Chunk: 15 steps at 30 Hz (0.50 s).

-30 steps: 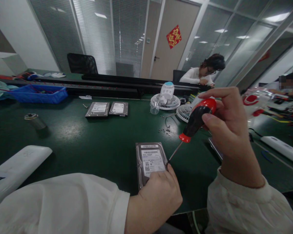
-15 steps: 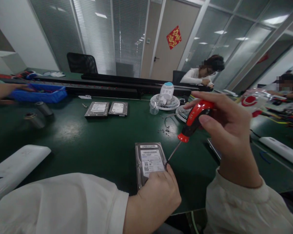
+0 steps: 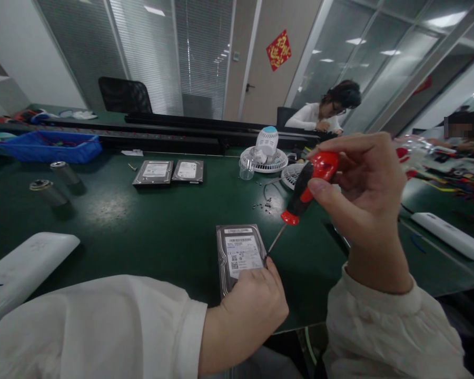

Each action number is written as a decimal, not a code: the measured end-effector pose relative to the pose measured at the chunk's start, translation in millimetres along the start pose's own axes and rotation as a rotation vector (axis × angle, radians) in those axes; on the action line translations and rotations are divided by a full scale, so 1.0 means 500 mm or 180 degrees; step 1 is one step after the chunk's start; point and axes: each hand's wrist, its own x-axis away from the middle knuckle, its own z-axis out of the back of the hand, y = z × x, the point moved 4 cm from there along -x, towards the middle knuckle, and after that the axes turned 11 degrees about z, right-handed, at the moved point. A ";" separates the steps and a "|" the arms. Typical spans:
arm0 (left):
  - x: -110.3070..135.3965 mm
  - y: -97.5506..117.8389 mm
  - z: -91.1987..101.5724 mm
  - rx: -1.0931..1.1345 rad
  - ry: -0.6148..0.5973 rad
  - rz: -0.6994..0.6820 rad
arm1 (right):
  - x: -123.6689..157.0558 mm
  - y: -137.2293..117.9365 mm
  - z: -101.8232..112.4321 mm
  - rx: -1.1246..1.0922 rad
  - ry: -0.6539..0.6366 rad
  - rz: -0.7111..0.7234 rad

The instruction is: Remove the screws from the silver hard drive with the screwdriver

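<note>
A hard drive [image 3: 243,251] lies label side up on the green table near its front edge. My left hand [image 3: 256,297] is closed over the drive's near end, fingers curled around it and partly hidden. In my right hand [image 3: 363,195] is a red and black screwdriver [image 3: 300,189], gripped by its handle between thumb and fingers. The shaft slants down to the left, its tip at the drive's right edge beside my left index finger. Whether the tip sits in a screw is too small to tell. Several loose screws [image 3: 267,205] lie beyond the drive.
Two more hard drives [image 3: 154,172] lie farther back. Behind the screws stand a small white fan [image 3: 267,147] and a clear cup [image 3: 247,168]. Metal cylinders [image 3: 49,192] and a blue bin [image 3: 55,147] are at left. White casings [image 3: 31,263] flank the workspace. A co-worker [image 3: 324,110] sits opposite.
The screwdriver handle has turned in my right hand, showing more black now. Its tip stays at the drive's edge. The view has shifted slightly, and another person's arm at the left is gone from sight.
</note>
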 end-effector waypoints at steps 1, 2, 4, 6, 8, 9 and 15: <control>0.000 0.000 0.000 0.0004 -0.0006 0.0002 | 0.000 0.000 0.000 0.0058 -0.0046 0.0013; 0.000 0.000 -0.001 0.0002 -0.0017 0.0010 | 0.000 0.002 -0.002 0.0090 -0.0116 0.0022; 0.000 0.000 0.000 -0.0004 -0.0025 0.0018 | 0.001 0.005 -0.006 0.0098 -0.0220 0.0056; 0.000 -0.001 0.000 0.0000 -0.0021 0.0015 | 0.000 0.006 -0.008 0.0171 -0.0195 0.0042; -0.001 -0.001 0.000 0.0012 -0.0022 0.0007 | -0.002 0.003 -0.007 0.0340 -0.0044 0.0025; -0.001 -0.001 0.000 0.0017 -0.0026 -0.0001 | -0.003 0.000 -0.007 0.0416 0.0019 0.0000; -0.002 -0.001 -0.003 -0.0041 -0.0117 -0.0037 | -0.001 0.001 -0.010 -0.0128 0.0009 -0.0164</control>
